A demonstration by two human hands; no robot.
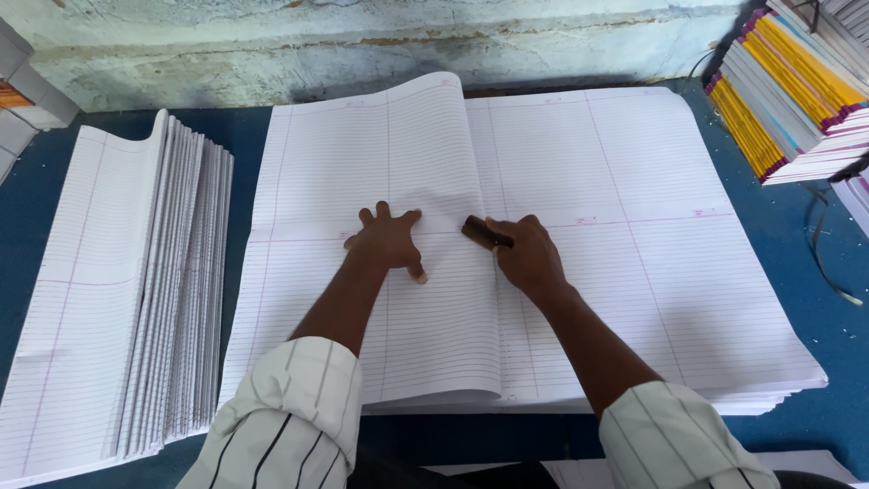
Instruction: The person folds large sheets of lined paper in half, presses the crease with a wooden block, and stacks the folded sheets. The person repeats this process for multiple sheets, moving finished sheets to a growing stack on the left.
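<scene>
A large stack of ruled paper sheets (652, 272) lies on the blue table (815, 426). The top sheet (362, 163) is folded over to the left, its fold edge running down the middle. My left hand (387, 240) presses flat on this folded sheet with fingers spread. My right hand (525, 255) grips a small dark brown wooden block (480, 232) and holds it against the fold edge, close to my left thumb.
A fanned pile of folded ruled sheets (136, 290) lies at the left. Stacked notebooks with yellow and purple spines (787, 91) stand at the back right. A rough pale wall (362, 45) runs behind the table. More paper (797, 466) shows at the bottom right.
</scene>
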